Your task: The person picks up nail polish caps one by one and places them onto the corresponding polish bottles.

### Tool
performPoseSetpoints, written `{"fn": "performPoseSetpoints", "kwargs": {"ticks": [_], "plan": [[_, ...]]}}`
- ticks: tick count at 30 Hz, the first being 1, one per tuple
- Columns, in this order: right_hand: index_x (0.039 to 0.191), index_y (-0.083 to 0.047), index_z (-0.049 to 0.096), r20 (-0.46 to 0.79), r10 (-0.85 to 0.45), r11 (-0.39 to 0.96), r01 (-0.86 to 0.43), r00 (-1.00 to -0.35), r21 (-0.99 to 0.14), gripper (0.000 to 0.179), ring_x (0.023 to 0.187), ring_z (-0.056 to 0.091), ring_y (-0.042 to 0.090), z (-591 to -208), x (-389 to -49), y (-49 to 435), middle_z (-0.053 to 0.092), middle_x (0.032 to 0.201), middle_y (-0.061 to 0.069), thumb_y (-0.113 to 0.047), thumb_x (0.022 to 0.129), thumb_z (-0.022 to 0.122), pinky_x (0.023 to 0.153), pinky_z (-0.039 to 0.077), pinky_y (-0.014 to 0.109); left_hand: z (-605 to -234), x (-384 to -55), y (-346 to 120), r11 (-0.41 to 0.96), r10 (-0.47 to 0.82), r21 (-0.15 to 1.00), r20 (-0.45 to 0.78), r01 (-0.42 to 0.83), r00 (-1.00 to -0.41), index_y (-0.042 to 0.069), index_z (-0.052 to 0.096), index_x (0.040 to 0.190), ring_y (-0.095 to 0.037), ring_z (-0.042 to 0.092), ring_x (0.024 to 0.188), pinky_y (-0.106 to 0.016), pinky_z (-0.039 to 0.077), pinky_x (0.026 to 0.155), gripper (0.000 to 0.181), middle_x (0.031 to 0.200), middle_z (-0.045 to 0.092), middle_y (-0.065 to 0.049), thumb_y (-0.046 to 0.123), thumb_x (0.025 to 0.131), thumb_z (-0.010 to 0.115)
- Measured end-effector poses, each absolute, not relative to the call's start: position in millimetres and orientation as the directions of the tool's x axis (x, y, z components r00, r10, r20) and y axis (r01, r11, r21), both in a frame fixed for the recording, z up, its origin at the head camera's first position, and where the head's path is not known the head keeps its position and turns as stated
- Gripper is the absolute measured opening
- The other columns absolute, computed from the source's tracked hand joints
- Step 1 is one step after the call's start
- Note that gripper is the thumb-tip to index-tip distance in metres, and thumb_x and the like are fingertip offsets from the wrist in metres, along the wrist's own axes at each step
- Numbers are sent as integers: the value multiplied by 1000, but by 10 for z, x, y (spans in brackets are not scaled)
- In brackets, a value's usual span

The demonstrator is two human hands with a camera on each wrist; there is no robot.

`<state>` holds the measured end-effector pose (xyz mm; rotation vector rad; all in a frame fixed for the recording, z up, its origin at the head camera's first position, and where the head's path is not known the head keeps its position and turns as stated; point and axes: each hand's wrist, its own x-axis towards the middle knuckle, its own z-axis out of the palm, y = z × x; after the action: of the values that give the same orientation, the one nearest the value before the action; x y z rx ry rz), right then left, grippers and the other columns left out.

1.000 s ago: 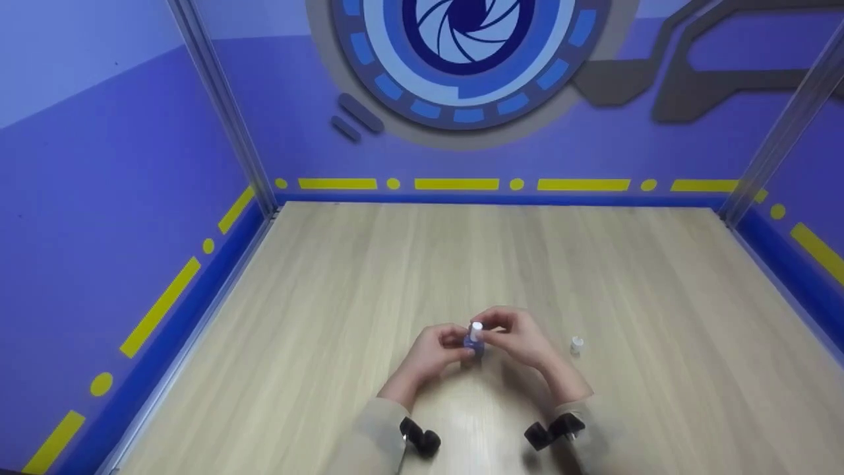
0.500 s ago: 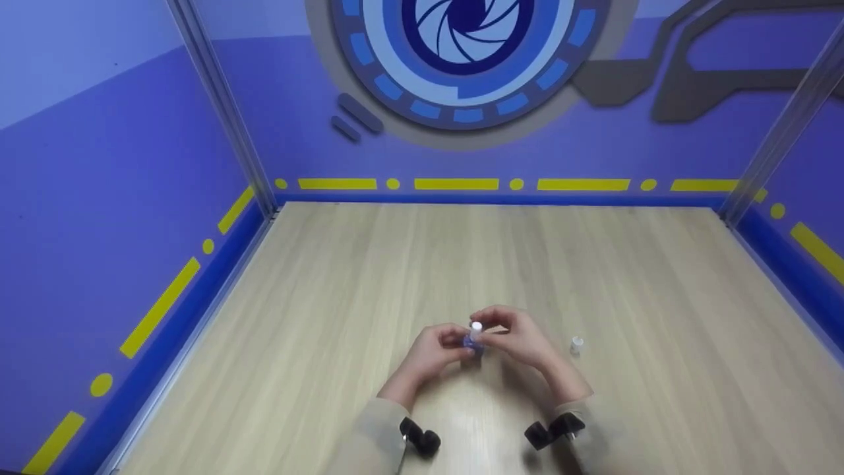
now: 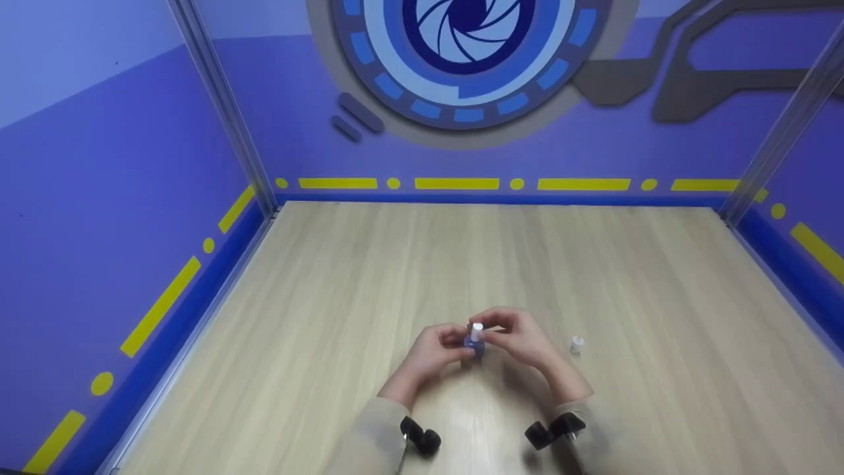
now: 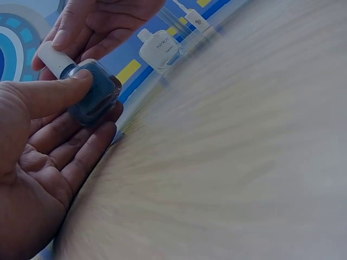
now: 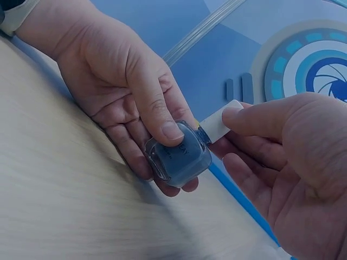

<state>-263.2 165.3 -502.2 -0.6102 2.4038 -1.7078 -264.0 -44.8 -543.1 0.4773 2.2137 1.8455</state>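
Near the front of the table, a nail polish bottle with blue polish is held between my two hands. My left hand grips its glass body, the thumb lying across the front and the fingers behind. With thumb and fingertips, my right hand pinches the tall white cap, which sits at the bottle's neck. A thin dark band shows between cap and glass in the right wrist view. In the left wrist view, the bottle is tilted relative to the picture.
To the right of my right hand stands a small white nail polish bottle, its neck bare of a cap. Beyond it in the left wrist view is a white block with a thin stem. Blue printed walls enclose the wooden table.
My right fingers and the white cap have shifted only very slightly. Both hands keep the same hold, and the white bottle has not moved.
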Motion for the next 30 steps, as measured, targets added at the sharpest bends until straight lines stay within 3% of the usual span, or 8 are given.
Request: {"fn": "performPoseSetpoints", "kwargs": {"ticks": [5,16,21,26,30], "plan": [[116,3,70,131,-395,274,-253,-909,-928,26,106,71,21,-5031,-2645,1651,73,115,22,-7,93,72,92,60,24,-5435,-2645,-447,158,388,982,38,108,-921,2,72,115,-27,73,113,-33,57,103,28,118,76,-14,4,88,77],[106,3,70,137,-368,273,-248,-920,-929,22,99,68,17,-5077,-2667,1627,74,105,19,-9,89,77,87,59,22,-5425,-2639,-458,152,402,980,54,125,-914,2,73,116,-25,74,112,-31,58,100,29,117,77,-14,2,88,77],[111,3,69,135,-360,280,-244,-923,-928,28,99,67,13,-5076,-2660,1630,73,107,19,-11,88,78,88,60,25,-5430,-2645,-456,154,406,980,54,126,-912,3,73,116,-25,74,112,-31,58,100,29,118,77,-14,4,88,77],[124,3,67,124,-394,248,-235,-911,-940,37,111,68,25,-5061,-2649,1646,71,120,23,-9,90,75,93,61,28,-5430,-2644,-450,149,403,980,64,134,-913,1,72,116,-28,73,114,-33,58,101,28,118,76,-16,4,88,78],[125,3,68,119,-412,248,-237,-903,-939,34,117,67,36,-5050,-2645,1649,70,125,24,-7,92,73,96,60,29,-5428,-2643,-451,152,399,980,60,130,-915,1,72,115,-29,73,114,-34,58,102,27,118,76,-16,5,89,78]]}}
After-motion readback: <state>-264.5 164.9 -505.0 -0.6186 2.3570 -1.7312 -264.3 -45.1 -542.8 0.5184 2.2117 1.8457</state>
